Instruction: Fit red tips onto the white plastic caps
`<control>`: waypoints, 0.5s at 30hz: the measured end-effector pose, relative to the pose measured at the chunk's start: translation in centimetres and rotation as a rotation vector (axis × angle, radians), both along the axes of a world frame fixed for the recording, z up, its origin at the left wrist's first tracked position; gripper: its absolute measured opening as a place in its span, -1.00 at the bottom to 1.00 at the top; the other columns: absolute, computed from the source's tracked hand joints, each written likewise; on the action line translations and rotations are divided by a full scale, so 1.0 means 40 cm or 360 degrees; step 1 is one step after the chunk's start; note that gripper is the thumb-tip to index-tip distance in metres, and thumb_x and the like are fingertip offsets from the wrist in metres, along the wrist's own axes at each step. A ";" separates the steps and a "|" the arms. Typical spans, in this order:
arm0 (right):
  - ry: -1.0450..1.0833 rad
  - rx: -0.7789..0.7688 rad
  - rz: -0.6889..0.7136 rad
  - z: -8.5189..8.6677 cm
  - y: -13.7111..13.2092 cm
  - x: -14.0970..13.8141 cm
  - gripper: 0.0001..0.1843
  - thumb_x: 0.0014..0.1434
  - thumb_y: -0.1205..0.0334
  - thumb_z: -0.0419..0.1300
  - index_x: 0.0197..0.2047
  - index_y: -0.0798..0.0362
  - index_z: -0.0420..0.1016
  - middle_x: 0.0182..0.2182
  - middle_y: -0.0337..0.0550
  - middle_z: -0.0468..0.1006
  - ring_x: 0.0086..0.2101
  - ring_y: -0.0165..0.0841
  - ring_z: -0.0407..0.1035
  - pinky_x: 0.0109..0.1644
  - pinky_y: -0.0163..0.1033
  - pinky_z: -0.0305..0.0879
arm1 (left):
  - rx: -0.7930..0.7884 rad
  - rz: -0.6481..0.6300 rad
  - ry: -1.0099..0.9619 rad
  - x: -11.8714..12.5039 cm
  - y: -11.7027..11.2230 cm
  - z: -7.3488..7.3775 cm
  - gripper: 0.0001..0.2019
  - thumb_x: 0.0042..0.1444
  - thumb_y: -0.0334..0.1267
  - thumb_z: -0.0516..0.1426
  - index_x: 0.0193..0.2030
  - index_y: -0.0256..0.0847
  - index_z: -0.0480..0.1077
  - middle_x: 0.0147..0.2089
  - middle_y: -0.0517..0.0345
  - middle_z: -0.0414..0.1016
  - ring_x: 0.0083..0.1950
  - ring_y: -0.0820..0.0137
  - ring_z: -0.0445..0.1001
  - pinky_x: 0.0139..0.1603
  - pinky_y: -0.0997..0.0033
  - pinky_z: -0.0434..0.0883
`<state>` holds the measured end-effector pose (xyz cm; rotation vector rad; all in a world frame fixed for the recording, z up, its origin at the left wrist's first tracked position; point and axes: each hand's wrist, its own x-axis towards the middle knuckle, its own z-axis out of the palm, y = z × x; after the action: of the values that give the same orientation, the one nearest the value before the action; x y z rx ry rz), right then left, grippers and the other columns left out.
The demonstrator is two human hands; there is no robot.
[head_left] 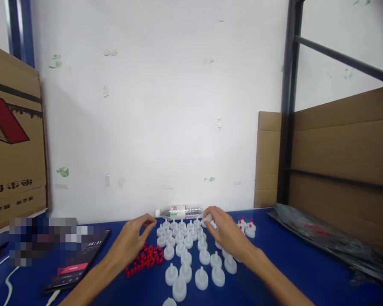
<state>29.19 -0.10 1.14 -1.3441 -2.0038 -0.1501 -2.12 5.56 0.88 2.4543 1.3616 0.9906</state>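
Note:
My left hand hovers over the left part of the table with thumb and forefinger pinched together; whatever may be between them is hidden. Just below it lies a pile of small red tip caps. At the far side of the cluster, my right hand has its fingers closed around a white nozzle cap, partly covered by the fingers. Many more white nozzle caps stand upright between and below my hands. Beyond my right hand, several white nozzle caps with red tips stand together.
A clear plastic bottle lies on its side against the wall. On the left are a phone with a cable and a printed cardboard box. A grey plastic bag lies at right, beside a dark metal frame. The tabletop is blue.

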 end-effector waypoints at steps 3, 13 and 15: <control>-0.0064 0.0109 0.0213 -0.013 -0.024 -0.060 -0.86 0.33 0.34 0.13 -0.05 -0.01 0.40 -0.08 -0.12 0.51 -0.12 -0.26 0.47 -0.08 -0.18 0.38 | 0.0015 -0.0196 -0.0157 0.060 -0.058 -0.003 -0.67 0.37 -0.04 -0.01 -0.02 -0.10 0.51 -0.04 0.11 0.63 -0.26 0.31 0.55 -0.29 0.43 0.42; -0.0086 0.0173 0.0279 -0.038 -0.045 -0.117 -0.83 0.26 0.34 0.26 -0.11 -0.08 0.61 -0.07 -0.15 0.60 -0.16 -0.29 0.54 -0.13 -0.24 0.45 | 0.0133 -0.0679 -0.0261 0.139 -0.149 -0.055 -0.74 0.42 -0.22 0.03 0.01 0.00 0.56 -0.08 0.13 0.64 -0.09 0.33 0.58 -0.05 0.45 0.46; -0.0086 0.0175 0.0305 -0.038 -0.050 -0.125 -0.81 0.25 0.36 0.26 -0.11 -0.09 0.61 -0.07 -0.16 0.60 -0.15 -0.29 0.54 -0.13 -0.25 0.45 | 0.0170 -0.0690 -0.0259 0.143 -0.157 -0.059 -0.73 0.43 -0.24 0.01 0.04 0.02 0.54 -0.05 0.14 0.63 -0.07 0.34 0.58 -0.04 0.47 0.46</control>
<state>24.20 -2.11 -0.40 -1.0842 -2.1244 -0.2066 3.60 -0.71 -1.47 2.5192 0.6988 1.1383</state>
